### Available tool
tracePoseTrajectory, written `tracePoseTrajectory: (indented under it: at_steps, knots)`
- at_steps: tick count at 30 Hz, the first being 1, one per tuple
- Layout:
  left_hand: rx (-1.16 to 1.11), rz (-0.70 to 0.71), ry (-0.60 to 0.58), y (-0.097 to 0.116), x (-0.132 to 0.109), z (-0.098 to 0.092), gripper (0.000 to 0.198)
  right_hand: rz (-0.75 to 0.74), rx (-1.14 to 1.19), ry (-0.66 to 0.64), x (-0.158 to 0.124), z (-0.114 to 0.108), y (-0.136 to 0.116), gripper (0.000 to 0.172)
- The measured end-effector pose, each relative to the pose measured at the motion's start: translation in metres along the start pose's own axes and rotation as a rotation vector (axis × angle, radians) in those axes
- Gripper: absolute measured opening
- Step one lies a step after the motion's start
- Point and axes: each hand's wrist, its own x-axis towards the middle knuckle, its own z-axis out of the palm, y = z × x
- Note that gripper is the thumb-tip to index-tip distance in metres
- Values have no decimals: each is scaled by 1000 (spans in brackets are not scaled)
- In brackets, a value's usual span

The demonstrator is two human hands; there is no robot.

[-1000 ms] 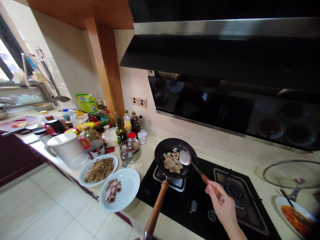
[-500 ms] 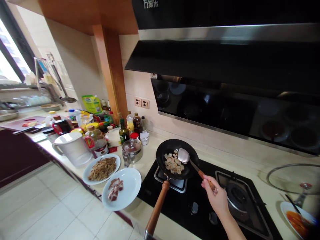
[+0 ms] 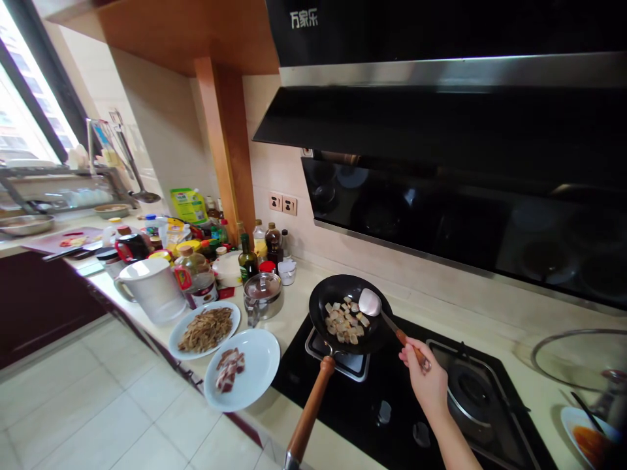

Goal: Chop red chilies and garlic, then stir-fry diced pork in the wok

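Observation:
My right hand is closed round the wooden handle of a metal spatula. The spatula's blade is over the right side of a black wok, beside several pale, translucent pieces of fatty meat. The wok sits on the left burner, its wooden handle pointing toward me with no hand on it. Left of the wok, a white plate holds a few slices of raw meat. Behind it, another plate bears brown shredded strips, perhaps mushrooms. My left hand is out of view.
A black gas hob has a second burner at right. Further right are a glass lid and a bowl of red sauce. A lidded pot, white pitcher and several bottles line the counter. The range hood hangs above.
The spatula's blade has shifted slightly right, away from the meat pieces, which lie a little more spread out. The whole view has moved slightly.

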Motion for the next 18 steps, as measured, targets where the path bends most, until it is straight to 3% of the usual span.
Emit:
tracePoseTrajectory:
  at_steps: [4, 10, 14, 18]
  knots:
    - [4, 15, 3, 1, 14, 9, 42, 98, 165, 20, 1, -2, -5, 47]
    - [17, 4, -5, -10, 6, 7, 34, 81, 191, -22, -6, -3, -11, 43]
    - [31, -24, -2, -23, -19, -14, 33, 44, 140, -73, -9, 4, -6, 41]
    - [45, -61, 17, -42, -60, -47, 37, -18, 57, -111, -13, 8, -6, 39]
